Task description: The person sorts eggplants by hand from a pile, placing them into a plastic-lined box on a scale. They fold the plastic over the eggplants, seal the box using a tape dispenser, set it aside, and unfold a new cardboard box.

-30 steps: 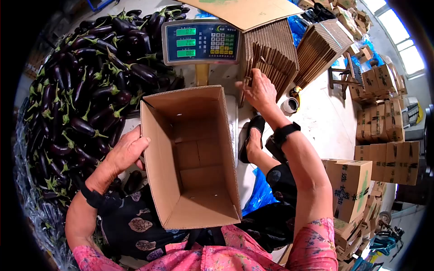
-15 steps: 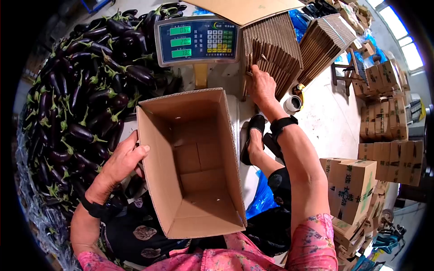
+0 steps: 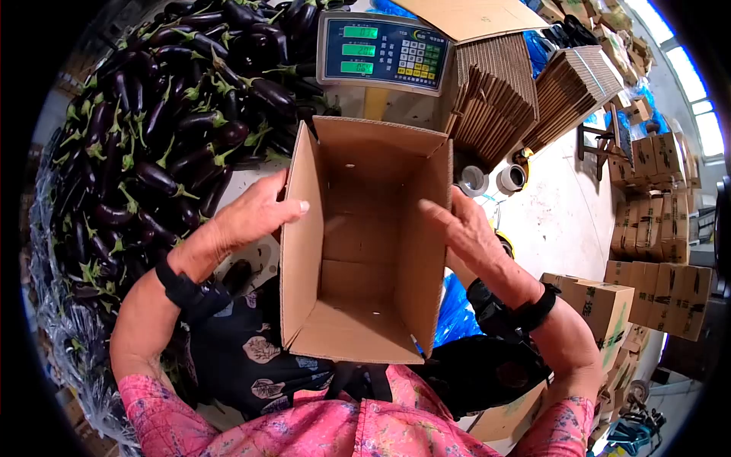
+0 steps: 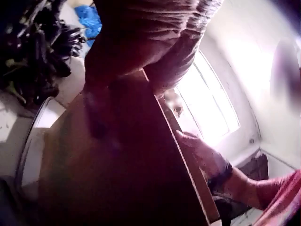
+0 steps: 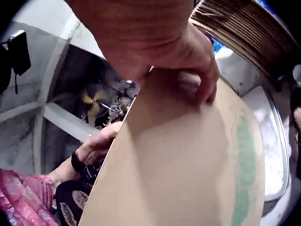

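Observation:
An open, hollow cardboard box [image 3: 358, 266] stands in front of the person, its inside bare. The left hand [image 3: 255, 213] grips its left wall, thumb over the top edge, fingers outside. At the opposite wall, the right hand [image 3: 476, 236] has its thumb over the rim and its fingers against the outer face. In the right wrist view those fingers of the right hand [image 5: 160, 42] lie on the box's outer side [image 5: 188, 155], which bears a green mark. The left wrist view shows the left hand [image 4: 146, 37] at the edge of the dark box wall [image 4: 127, 155].
A large heap of eggplants [image 3: 152, 175] lies at the left. Behind the box is a scale display [image 3: 381, 52] with lit green digits. Stacked folded cardboard [image 3: 495, 99] stands at the back right, with tape rolls [image 3: 512, 178] nearby. Packed boxes [image 3: 594, 305] stand at the right.
The right hand has left the folded cardboard stack and come back to the box's right wall. The box has turned slightly and sits further right in view, with the left hand still on it.

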Demonstrator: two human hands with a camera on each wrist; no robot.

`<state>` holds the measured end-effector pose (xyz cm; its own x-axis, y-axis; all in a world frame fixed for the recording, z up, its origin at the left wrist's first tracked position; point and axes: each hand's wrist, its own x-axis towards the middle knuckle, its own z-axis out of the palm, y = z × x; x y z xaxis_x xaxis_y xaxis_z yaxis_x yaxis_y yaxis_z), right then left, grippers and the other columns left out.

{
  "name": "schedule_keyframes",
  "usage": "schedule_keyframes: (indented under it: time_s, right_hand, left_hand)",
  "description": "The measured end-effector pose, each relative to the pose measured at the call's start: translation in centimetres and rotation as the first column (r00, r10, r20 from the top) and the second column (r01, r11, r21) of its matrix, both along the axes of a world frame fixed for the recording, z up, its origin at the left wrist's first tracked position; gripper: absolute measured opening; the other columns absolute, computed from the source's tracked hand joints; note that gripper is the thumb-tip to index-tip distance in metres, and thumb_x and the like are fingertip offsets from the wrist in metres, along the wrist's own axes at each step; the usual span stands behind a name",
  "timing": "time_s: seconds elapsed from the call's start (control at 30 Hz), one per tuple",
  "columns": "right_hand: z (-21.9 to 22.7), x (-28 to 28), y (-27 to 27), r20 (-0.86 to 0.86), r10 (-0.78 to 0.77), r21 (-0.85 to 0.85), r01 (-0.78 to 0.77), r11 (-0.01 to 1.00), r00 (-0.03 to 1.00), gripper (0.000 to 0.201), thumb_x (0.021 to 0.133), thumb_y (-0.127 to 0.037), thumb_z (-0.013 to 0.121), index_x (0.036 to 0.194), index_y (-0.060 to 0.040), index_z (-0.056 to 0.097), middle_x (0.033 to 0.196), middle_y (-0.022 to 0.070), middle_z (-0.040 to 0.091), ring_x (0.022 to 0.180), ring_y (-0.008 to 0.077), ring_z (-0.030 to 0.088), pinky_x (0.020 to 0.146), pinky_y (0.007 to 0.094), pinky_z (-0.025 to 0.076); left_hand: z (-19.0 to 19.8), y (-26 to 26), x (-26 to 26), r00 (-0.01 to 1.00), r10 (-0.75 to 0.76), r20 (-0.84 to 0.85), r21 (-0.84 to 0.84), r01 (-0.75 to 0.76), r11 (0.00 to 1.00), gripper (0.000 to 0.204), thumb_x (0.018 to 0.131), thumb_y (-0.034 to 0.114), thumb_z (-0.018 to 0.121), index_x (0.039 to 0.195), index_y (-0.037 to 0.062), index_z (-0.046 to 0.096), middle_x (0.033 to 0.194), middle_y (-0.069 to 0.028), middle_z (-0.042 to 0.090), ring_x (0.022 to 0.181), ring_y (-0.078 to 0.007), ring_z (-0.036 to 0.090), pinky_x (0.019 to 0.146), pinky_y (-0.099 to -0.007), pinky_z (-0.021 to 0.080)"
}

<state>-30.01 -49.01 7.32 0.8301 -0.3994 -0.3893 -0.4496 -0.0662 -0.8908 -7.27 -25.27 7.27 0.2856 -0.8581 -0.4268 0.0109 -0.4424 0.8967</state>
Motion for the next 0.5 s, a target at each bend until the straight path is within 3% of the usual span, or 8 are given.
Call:
schedule_keyframes:
  time_s: [0.1,0.13,0.2,0.23,0.27,0.37,0.43,0.5]
  right_hand:
    - [0.3,-1.4,-0.1,0.111,-0.127,0.377,0.076,0.923,0.986,0.037,0.101,-0.027,0.055,0.125,0.0012,0.058,0.107,0.0088,0.068,0.095,0.0145,0.065,0.081,0.0298,0.053]
    - [0.0,-2.1,-1.0,0.039,-0.149,0.419,0.119,0.9,0.988,0.038,0.101,-0.028,0.055,0.127,0.0009,0.057,0.109,0.0093,0.068,0.096,0.015,0.065,0.081,0.0301,0.053]
    - [-1.6,-3.7,-2.7,-0.013,-0.213,0.51,0.19,0.839,0.977,0.039,0.102,-0.029,0.052,0.127,0.0005,0.057,0.112,0.0078,0.068,0.097,0.0155,0.066,0.08,0.0303,0.056]
    - [-5.9,-4.8,-3.4,-0.039,-0.333,0.489,0.309,0.816,0.942,0.045,0.102,-0.035,0.053,0.131,-0.0001,0.055,0.114,0.0091,0.067,0.097,0.016,0.066,0.081,0.0314,0.054]
    - [-6.4,-4.9,-3.2,-0.058,-0.345,0.413,0.337,0.846,0.937,0.049,0.1,-0.04,0.055,0.129,-0.0002,0.056,0.113,0.0093,0.067,0.096,0.0169,0.065,0.082,0.032,0.053]
    - [-10.2,-3.4,-1.9,-0.163,-0.531,0.07,0.546,0.835,0.832,0.066,0.095,-0.059,0.054,0.125,-0.0003,0.057,0.112,0.0119,0.066,0.097,0.0209,0.063,0.087,0.035,0.049]
    - [-17.7,-3.5,-3.3,-0.124,-0.525,0.166,0.539,0.826,0.842,0.072,0.095,-0.066,0.045,0.124,-0.0012,0.057,0.113,0.0158,0.065,0.101,0.0245,0.062,0.091,0.0386,0.047]
    - [-21.0,-1.5,-2.0,-0.091,-0.545,0.455,0.521,0.722,0.834,0.062,0.1,-0.058,0.039,0.123,-0.0039,0.057,0.113,0.0159,0.064,0.101,0.023,0.062,0.09,0.0402,0.05]
  left_hand:
    - [-1.9,2.0,1.5,0.951,0.073,-0.3,0.009,-0.074,0.997,0.062,0.09,0.021,0.063,0.143,-0.0025,0.041,0.128,-0.0121,0.059,0.117,-0.019,0.057,0.1,-0.0345,0.048]
    - [-2.9,2.8,1.7,0.891,0.132,-0.435,0.006,-0.144,0.99,0.058,0.092,0.02,0.063,0.142,-0.0019,0.043,0.13,-0.013,0.059,0.12,-0.0211,0.058,0.104,-0.0357,0.047]
    - [-7.8,3.9,1.4,0.838,0.236,-0.491,-0.074,-0.31,0.948,0.052,0.095,0.019,0.061,0.14,-0.0017,0.044,0.126,-0.011,0.062,0.116,-0.0204,0.061,0.102,-0.036,0.049]
    - [-9.2,4.2,1.2,0.805,0.278,-0.524,-0.108,-0.387,0.916,0.049,0.097,0.018,0.06,0.139,-0.0017,0.045,0.124,-0.0099,0.063,0.113,-0.02,0.062,0.101,-0.0361,0.05]
    - [-8.4,3.5,0.5,0.811,0.321,-0.49,-0.104,-0.42,0.902,0.045,0.101,0.024,0.056,0.137,-0.0021,0.045,0.12,-0.0088,0.064,0.107,-0.0185,0.064,0.096,-0.035,0.051]
    - [-11.0,3.1,0.3,0.887,0.398,-0.234,-0.074,-0.424,0.903,0.048,0.103,0.027,0.051,0.143,0.0014,0.041,0.131,-0.0101,0.059,0.122,-0.0142,0.056,0.1,-0.0315,0.048]
    - [-14.4,3.0,-1.0,0.896,0.433,0.095,-0.084,-0.426,0.901,0.047,0.105,0.037,0.044,0.135,0.0012,0.047,0.126,-0.0147,0.06,0.115,-0.0197,0.057,0.097,-0.0346,0.047]
    - [-20.1,2.2,-3.1,0.785,0.466,0.409,-0.089,-0.474,0.876,0.048,0.105,0.042,0.041,0.128,0.0012,0.051,0.116,-0.0178,0.063,0.102,-0.0273,0.063,0.092,-0.0371,0.05]
